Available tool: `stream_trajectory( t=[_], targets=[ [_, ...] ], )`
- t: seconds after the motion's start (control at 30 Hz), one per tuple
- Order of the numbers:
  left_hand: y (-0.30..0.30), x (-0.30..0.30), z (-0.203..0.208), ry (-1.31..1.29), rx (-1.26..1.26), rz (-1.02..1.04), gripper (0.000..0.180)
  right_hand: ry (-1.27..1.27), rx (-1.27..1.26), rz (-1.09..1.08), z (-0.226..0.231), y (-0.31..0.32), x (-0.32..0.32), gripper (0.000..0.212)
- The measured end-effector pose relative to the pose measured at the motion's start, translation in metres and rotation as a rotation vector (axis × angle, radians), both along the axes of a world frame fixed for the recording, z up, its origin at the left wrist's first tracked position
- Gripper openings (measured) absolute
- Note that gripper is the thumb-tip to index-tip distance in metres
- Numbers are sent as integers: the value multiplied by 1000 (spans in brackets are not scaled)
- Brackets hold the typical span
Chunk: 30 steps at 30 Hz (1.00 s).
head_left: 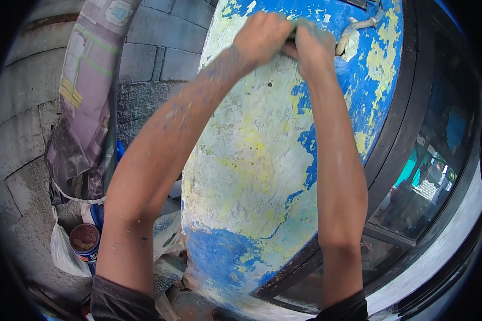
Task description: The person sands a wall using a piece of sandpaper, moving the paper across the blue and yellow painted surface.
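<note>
Both my arms reach up across a wall (241,176) whose blue paint is peeling, with pale, yellowish bare patches. My left hand (263,38) is closed near the top of the wall. Right beside it, my right hand (314,47) is closed too, its fingers meeting the left ones. A small dark bit shows between the hands, but whatever they grip is hidden by the fingers. Blue and pale paint flakes stick to my left forearm.
A bent pipe or cable (356,31) comes out of a hole right of my hands. Dark-framed window glass (426,182) borders the wall on the right. At left, a purple patterned sheet (88,91) hangs before grey blocks, above a can (84,239) and a white plastic bag (67,251).
</note>
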<state>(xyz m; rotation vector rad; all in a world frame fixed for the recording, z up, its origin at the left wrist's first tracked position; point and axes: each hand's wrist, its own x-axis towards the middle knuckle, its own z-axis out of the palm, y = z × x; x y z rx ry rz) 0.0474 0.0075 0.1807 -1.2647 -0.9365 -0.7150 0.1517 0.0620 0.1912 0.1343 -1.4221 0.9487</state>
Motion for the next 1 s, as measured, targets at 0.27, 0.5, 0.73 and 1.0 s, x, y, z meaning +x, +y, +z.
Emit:
stream_trajectory(
  t=[0.27,0.5,0.73,1.0],
  targets=[
    [-12,17,13,-131,-125,82,22,36,10,65,9,6,2,19],
    [-5,14,10,16,14,45,18,159,-81,76,-1,0,-5,21],
    [1,15,0,43,-47,27,18,259,-46,-100,-18,14,-8,24],
    [0,25,2,129,-28,81,20,350,-162,223,-23,8,-6,24]
  ],
)
